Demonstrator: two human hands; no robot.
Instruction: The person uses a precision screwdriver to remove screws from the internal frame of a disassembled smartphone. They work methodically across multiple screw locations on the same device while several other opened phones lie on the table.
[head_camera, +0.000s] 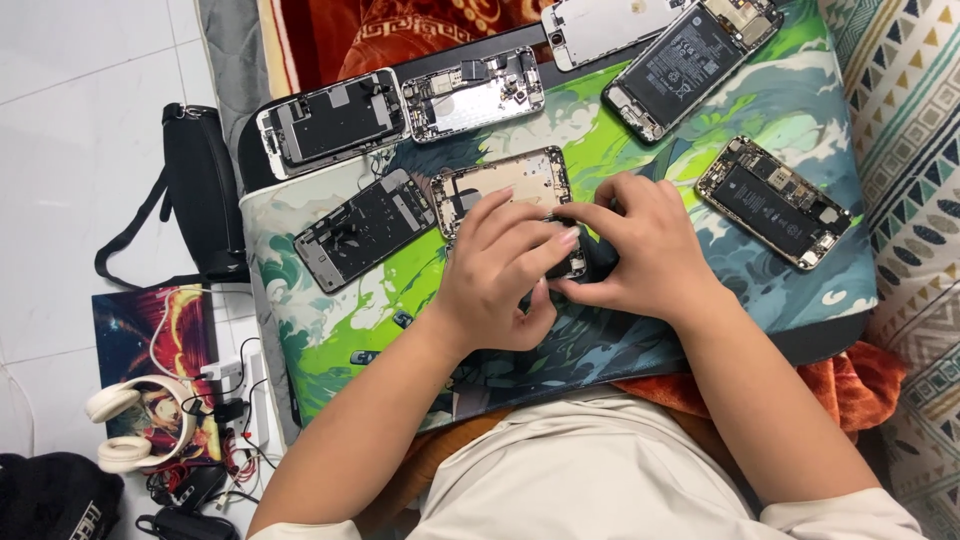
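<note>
My left hand (500, 275) and my right hand (640, 245) meet over an opened phone housing (505, 185) lying on a green and white patterned mat (330, 330). Both hands press on the housing's lower end, fingers bent, thumbs close together. A small dark part sits under the fingertips; what it is stays hidden. The upper end of the housing shows a bare gold-toned inside.
Several other opened phones lie around on the mat: one at the left (365, 228), two at the back left (332, 120) (472, 93), two at the back (690, 55) (600, 25), one at the right (772, 200). On the floor left: black bag (200, 190), cream headphones (135, 425), cables.
</note>
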